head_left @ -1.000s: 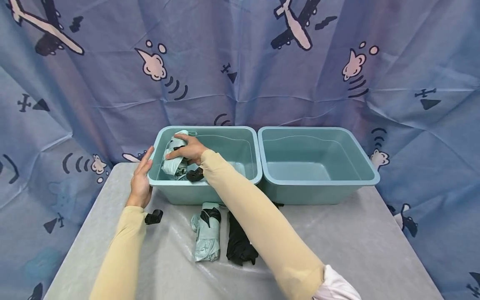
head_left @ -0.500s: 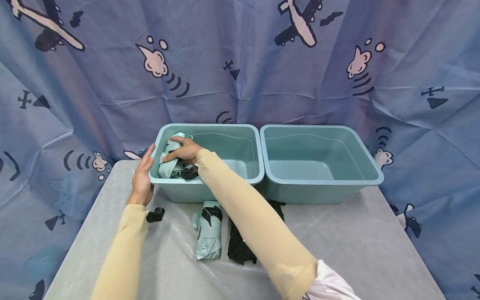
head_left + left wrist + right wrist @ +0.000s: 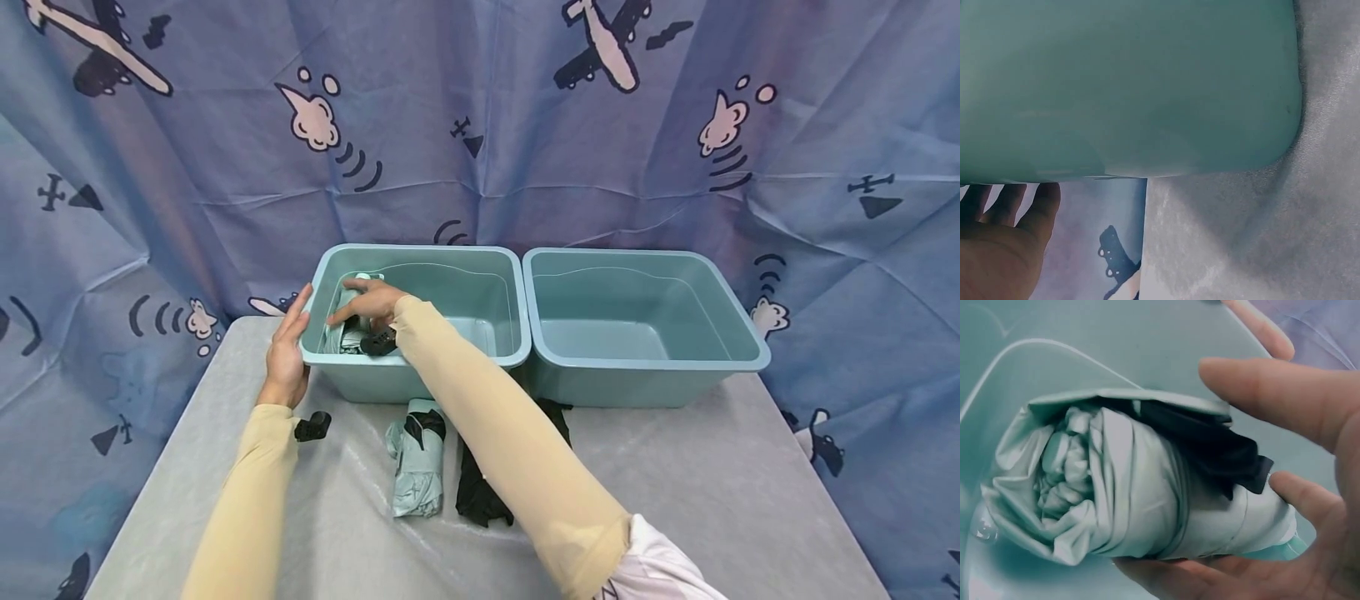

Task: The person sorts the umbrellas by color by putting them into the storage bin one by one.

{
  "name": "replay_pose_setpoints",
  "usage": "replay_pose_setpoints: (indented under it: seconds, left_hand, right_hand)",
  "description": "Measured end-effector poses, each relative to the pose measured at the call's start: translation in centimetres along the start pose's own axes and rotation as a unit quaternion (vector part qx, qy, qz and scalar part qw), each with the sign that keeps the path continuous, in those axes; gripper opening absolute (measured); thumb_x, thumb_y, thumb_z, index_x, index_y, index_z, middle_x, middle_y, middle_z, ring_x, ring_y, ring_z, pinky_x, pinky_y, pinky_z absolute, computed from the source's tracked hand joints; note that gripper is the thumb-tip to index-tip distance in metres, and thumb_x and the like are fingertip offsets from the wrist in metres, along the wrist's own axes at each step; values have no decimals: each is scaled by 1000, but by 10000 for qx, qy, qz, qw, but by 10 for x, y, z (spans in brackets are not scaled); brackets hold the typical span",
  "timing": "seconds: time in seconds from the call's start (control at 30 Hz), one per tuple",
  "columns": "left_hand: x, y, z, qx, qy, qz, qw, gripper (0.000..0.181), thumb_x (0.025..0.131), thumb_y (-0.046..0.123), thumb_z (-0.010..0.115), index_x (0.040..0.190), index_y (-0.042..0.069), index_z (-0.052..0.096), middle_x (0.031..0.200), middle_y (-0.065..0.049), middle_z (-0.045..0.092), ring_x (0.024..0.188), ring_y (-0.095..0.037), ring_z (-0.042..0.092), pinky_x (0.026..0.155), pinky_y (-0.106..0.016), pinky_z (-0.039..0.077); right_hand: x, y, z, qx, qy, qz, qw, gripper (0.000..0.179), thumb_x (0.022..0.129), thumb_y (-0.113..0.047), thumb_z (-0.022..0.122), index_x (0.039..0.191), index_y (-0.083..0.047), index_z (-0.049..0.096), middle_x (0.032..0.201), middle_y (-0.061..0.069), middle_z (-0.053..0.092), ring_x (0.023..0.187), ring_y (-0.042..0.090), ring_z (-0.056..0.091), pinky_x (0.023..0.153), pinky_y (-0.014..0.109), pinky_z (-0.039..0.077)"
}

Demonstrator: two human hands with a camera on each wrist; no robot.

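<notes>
A pale green folded umbrella (image 3: 1141,494) with a black strap lies in the left end of the left teal bin (image 3: 367,385). My right hand (image 3: 375,302) reaches into that bin around the umbrella. In the right wrist view, its thumb (image 3: 1254,384) stands apart from the fabric while other fingers lie along the umbrella's side and below it. My left hand (image 3: 287,358) rests against the outside of the bin's left wall, fingers straight. The left wrist view shows those fingertips partly hidden by the bin.
A second teal bin (image 3: 615,390) adjoins on the right. In front of the left bin lie another pale green folded umbrella (image 3: 418,475) and a black folded umbrella (image 3: 476,492), partly covered by my right forearm. A patterned curtain (image 3: 480,125) hangs behind the grey table (image 3: 675,483).
The umbrella has sunk lower into the left bin, and my right hand has moved slightly down and left, its fingers coming off the fabric. My left hand has kept its place on the bin.
</notes>
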State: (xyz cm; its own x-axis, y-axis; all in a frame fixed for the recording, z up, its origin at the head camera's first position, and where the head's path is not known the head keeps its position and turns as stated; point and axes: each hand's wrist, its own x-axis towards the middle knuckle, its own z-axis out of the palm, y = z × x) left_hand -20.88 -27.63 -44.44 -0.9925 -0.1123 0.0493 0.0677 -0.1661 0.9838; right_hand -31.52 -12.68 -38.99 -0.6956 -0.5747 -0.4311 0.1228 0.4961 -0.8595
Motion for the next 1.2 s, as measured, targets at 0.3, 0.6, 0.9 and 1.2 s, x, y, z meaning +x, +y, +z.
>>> replay_pose_setpoints:
  seconds: [0.3, 0.6, 0.9, 1.2]
  left_hand:
    - [-1, 0, 0, 51, 1, 23, 10000, 52, 112, 25, 26, 164, 24, 20, 170, 2, 11, 153, -22, 16, 122, -45, 18]
    - [-2, 0, 0, -30, 40, 6, 10000, 52, 112, 23, 26, 164, 23, 20, 170, 2, 12, 153, -21, 17, 122, -41, 19]
    - [-2, 0, 2, -134, -19, -19, 9999, 52, 112, 24, 27, 164, 24, 20, 170, 2, 10, 153, -24, 16, 122, -45, 17]
    - [-4, 0, 1, 11, 1, 9, 10000, 52, 112, 24, 26, 164, 23, 19, 170, 2, 9, 153, -25, 16, 122, -50, 17]
  right_hand:
    - [2, 0, 2, 118, -52, 178, 9998, 89, 86, -26, 84, 160, -30, 34, 165, 9, 28, 139, 38, 44, 103, 47, 48]
    - [0, 0, 4, 487, -65, 252, 9985, 89, 86, -21, 84, 159, -29, 36, 165, 6, 27, 145, 31, 36, 106, 50, 45]
    - [1, 3, 0, -243, -252, 100, 9993, 88, 88, -28, 81, 161, -25, 31, 167, 5, 21, 144, 31, 38, 103, 48, 48]
    - [2, 4, 0, -297, -270, 125, 9991, 90, 88, -30, 81, 162, -25, 29, 166, 5, 26, 144, 32, 38, 104, 49, 47]
